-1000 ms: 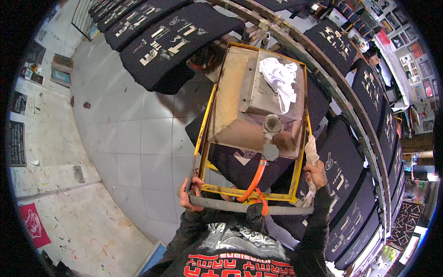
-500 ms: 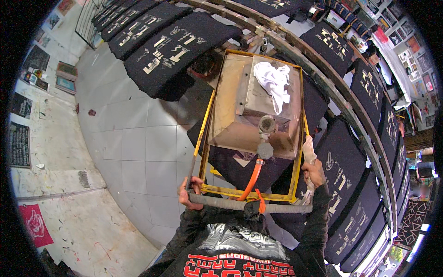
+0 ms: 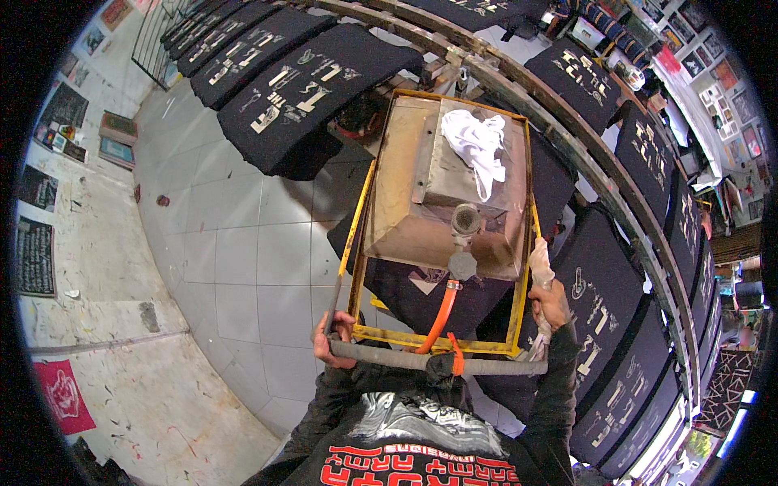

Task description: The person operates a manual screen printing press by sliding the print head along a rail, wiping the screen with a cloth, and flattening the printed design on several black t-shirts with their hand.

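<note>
A metal heater hood point(image 3: 389, 211) in a yellow frame point(image 3: 421, 338) stands before me, over a dark T-shirt point(image 3: 389, 283). A grey-wrapped handle bar point(image 3: 502, 367) crosses its near side. My left hand point(image 3: 335, 338) is closed around the handle's left corner. My right hand point(image 3: 553, 304) grips the handle's right side bar, which is wrapped in pale plastic. A crumpled white cloth point(image 3: 476, 146) lies on the hood's raised box. An orange hose point(image 3: 440, 316) runs from a metal pipe fitting point(image 3: 463, 263) to the handle, where an orange strip point(image 3: 459, 356) is tied.
Black printed T-shirts point(image 3: 292, 89) lie in rows at the far left, with more point(image 3: 608, 324) along the right. A curved metal rail point(image 3: 600, 150) passes behind the hood and down the right. Grey floor tiles point(image 3: 235, 243) and a stained white wall point(image 3: 105, 275) are at left.
Both hands keep their hold on the handle. The whole view has shifted very slightly; the hood and handle look otherwise the same.
</note>
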### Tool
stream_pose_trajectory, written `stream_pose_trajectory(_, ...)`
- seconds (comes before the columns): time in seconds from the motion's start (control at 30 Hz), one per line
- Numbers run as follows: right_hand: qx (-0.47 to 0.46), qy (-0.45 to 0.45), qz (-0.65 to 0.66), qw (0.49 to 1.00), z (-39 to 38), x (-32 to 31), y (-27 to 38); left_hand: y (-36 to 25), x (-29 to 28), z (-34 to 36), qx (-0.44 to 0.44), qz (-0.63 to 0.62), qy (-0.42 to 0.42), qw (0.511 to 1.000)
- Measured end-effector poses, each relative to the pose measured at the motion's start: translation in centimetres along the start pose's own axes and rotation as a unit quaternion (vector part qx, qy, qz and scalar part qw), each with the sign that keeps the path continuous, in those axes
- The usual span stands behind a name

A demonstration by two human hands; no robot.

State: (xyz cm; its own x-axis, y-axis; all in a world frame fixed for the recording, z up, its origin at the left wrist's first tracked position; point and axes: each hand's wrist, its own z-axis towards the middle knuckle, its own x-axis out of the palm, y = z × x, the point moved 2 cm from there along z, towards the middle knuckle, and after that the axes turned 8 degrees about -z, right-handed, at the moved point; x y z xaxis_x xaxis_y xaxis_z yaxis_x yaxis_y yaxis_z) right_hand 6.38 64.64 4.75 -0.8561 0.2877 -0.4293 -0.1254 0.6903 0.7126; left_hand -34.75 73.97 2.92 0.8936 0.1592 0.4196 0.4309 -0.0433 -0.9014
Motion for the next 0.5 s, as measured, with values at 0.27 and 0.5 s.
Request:
stream_pose_trajectory(0.27, -0.044, 0.009, 0.019, 0.999, 0.8, 0.0, -1.4, -1.0, 0.5, -0.2, -0.005, 0.043, -0.013, 0.999)
stream_pose_trajectory(0.5, -0.012, 0.011, 0.098, 0.995, -0.1, 0.5, -1.0, -0.7, 0.0, -0.3, -0.025, -0.015, 0.022, 0.999)
